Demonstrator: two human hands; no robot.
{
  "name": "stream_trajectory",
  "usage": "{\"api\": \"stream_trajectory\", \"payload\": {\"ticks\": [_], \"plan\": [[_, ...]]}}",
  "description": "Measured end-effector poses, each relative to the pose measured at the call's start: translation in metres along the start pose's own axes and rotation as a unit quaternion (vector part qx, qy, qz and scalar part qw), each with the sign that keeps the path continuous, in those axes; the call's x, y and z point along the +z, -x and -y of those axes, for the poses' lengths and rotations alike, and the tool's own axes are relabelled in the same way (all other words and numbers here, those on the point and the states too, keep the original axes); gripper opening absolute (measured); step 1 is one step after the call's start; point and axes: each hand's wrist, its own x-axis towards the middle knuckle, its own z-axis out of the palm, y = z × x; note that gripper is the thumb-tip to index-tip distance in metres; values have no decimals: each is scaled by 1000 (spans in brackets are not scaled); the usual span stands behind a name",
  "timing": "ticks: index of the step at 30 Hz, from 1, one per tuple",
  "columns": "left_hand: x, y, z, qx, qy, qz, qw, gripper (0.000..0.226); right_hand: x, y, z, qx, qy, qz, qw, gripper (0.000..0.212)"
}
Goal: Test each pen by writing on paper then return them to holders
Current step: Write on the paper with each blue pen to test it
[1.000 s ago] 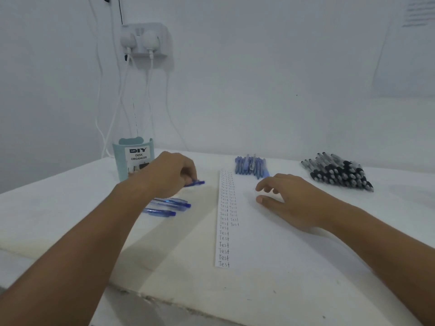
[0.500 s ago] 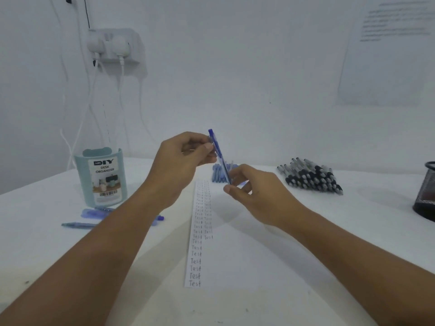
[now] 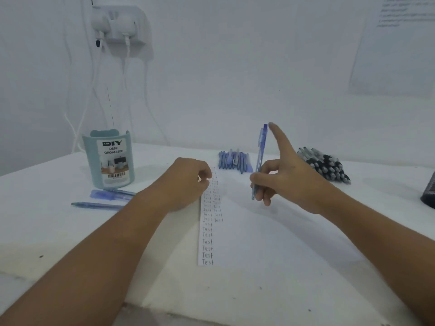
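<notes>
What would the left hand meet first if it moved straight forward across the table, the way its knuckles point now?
Probably the paper strip: the left hand already sits at its left edge. Farther on lies the blue pen pile, though depth is unclear.

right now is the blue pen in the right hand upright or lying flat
Upright. The right hand grips the blue pen near its lower end, clicker end up, tip pointing down above the table.

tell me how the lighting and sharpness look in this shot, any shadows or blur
Head view: dim, bluish, even light with no glare; soft arm shadows fall across the table. The near "Test" lines on the paper strip read clearly, the far ones smear. The blue pen in the right hand is slightly soft, and the wall sheet is illegible. The wide lens bows the table's edge.
</notes>
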Motion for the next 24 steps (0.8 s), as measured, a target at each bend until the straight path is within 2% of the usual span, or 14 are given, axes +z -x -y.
{"api": "stream_trajectory", "payload": {"ticks": [3, 9, 14, 15, 18, 19, 20, 24], "plan": [[1, 4, 0, 11, -29, 17, 999, 17, 2, 5, 5, 25, -57, 7, 998, 112], [5, 9, -7, 29, -88, 64, 994, 23, 6, 14, 18, 39, -71, 21, 997, 96], [8, 7, -8, 41, -112, 65, 991, 25, 25, 28, 15, 52, -136, 0, 989, 100], [8, 7, -8, 43, -114, 67, 990, 25, 30, 31, 14, 59, -150, -4, 987, 90], [5, 8, -9, 51, -115, 71, 990, 26, 41, 32, 11, 72, -172, -6, 982, 29], [5, 8, -9, 52, -117, 72, 989, 26, 43, 31, 11, 78, -180, -6, 981, 19], [4, 8, -9, 53, -120, 73, 989, 27, 45, 31, 12, 82, -189, -4, 979, 17], [4, 7, -9, 56, -128, 81, 987, 28, 52, 32, 10, 74, -175, 30, 981, 34]]}}
